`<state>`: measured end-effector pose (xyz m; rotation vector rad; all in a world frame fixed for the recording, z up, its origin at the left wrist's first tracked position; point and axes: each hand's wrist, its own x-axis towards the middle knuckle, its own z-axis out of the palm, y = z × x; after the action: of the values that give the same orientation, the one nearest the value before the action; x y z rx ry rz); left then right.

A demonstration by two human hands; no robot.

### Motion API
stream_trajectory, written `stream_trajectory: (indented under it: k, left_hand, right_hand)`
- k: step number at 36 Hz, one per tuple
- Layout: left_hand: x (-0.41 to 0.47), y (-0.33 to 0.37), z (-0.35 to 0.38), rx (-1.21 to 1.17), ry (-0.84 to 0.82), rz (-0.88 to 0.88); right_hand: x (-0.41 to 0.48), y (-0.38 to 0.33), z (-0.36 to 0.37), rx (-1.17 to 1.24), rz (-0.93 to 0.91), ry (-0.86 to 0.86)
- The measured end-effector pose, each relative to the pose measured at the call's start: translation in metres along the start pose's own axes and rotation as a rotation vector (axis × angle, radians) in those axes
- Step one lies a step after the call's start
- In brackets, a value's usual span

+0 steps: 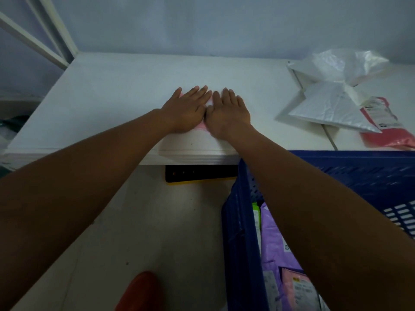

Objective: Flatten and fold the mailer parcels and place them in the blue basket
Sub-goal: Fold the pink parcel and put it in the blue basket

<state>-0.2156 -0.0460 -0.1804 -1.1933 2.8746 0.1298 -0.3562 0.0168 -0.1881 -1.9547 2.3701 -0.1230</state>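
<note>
Head view has us pressing both palms side by side on a pink mailer (203,126) near the front edge of the white table (112,97). The left hand (186,110) and right hand (228,113) lie flat with straight fingers pointing to 12 o'clock. Neither grasps anything, and their thumbs nearly touch. The mailer sits directly under them and shows only as thin pink slivers between the wrists and by the left hand's outer edge, so we cannot tell its long axis. The blue basket (242,221), hard slotted plastic, stands on the floor at 5 o'clock from the hands, under the right forearm. We judge the right hand the nearer one for the drop. Soft, glossy purple mailers (271,243) already lie in it. At 3 o'clock a pile waits: crinkled silver-white mailers (330,108), a red mailer (386,131) and a puffed clear bag (343,63).
</note>
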Motion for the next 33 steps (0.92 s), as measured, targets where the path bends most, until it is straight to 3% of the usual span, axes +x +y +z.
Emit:
stream_trajectory:
  k: [13,20,25,33]
  left_hand:
    - [0.008,0.001,0.004,0.026,-0.001,-0.210]
    - [0.011,-0.008,0.001,0.014,-0.043,-0.157]
    - [0.006,-0.014,0.002,0.033,-0.038,-0.106]
    - [0.006,-0.011,0.001,-0.011,-0.038,-0.140]
  right_hand:
    - [-0.003,-0.010,0.001,-0.001,0.320,0.022]
    - [0.002,-0.001,-0.001,0.051,0.238,0.004]
    - [0.007,0.014,-0.003,-0.089,0.138,-0.002]
    - [0.008,0.029,0.001,-0.040,0.092,0.062]
